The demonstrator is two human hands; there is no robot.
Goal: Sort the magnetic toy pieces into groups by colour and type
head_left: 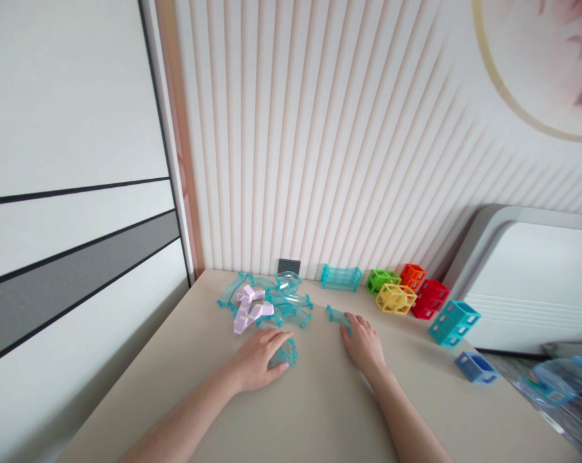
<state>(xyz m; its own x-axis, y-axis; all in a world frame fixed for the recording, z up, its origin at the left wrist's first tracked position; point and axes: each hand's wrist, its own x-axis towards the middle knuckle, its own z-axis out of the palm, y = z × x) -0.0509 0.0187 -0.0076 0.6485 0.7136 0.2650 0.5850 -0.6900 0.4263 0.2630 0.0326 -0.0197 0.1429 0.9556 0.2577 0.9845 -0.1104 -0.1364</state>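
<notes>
A black socket [289, 265] sits on the ribbed wall [291, 128], a clear bottle [557, 381] far right.

The left hand [258, 361] and right hand [364, 344] are bare, with slender fingers [277, 339] and narrow wrists [233, 379]. The left forearm [189, 410] and right forearm [406, 411], smooth and bare too, widen away from the wrists; finer detail is blurred.

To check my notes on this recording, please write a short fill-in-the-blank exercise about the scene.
1. The ____ hand is the one nearer the yellow block.
2. The left hand is at a translucent piece coloured ____.
3. The block nearest the bottle is ____.

Missing words: right; teal; blue.
</notes>
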